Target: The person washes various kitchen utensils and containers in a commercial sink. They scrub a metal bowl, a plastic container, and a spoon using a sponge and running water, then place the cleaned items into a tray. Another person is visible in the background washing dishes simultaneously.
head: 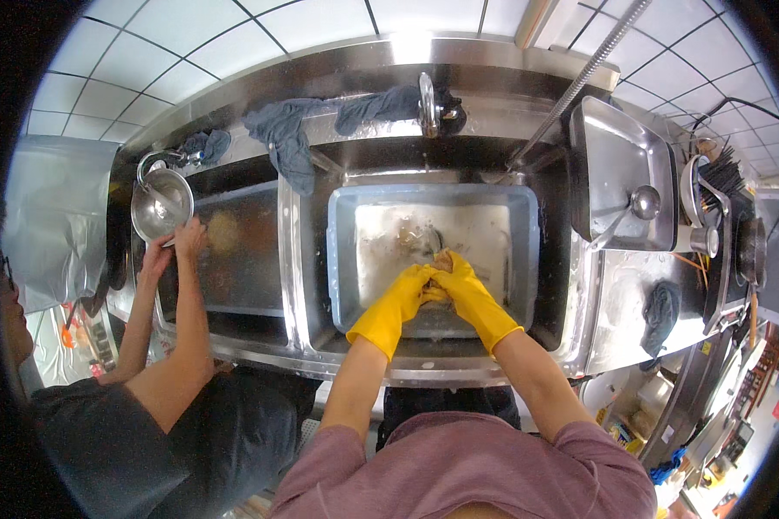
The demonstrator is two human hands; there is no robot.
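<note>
Both of my hands wear yellow rubber gloves and meet over the near half of a blue-grey plastic tub point(335, 259). My left hand point(417, 285) and my right hand point(453, 276) are closed together on a brownish scrubbing pad or cloth point(443, 261), mostly covered by the gloves. Whitish, cloudy water point(389, 240) lies in the tub. A dark, rounded thing point(433, 240), too unclear to name, shows in it just beyond my fingers. The tub sits in a stainless steel sink basin.
At the left, a co-worker holds a metal bowl point(162, 204) under a tap. A faucet point(428, 107) and dark wet cloths point(285, 136) are at the back ledge. On the right are a steel pan point(623, 143) with a ladle point(644, 202) and another dark cloth point(661, 314).
</note>
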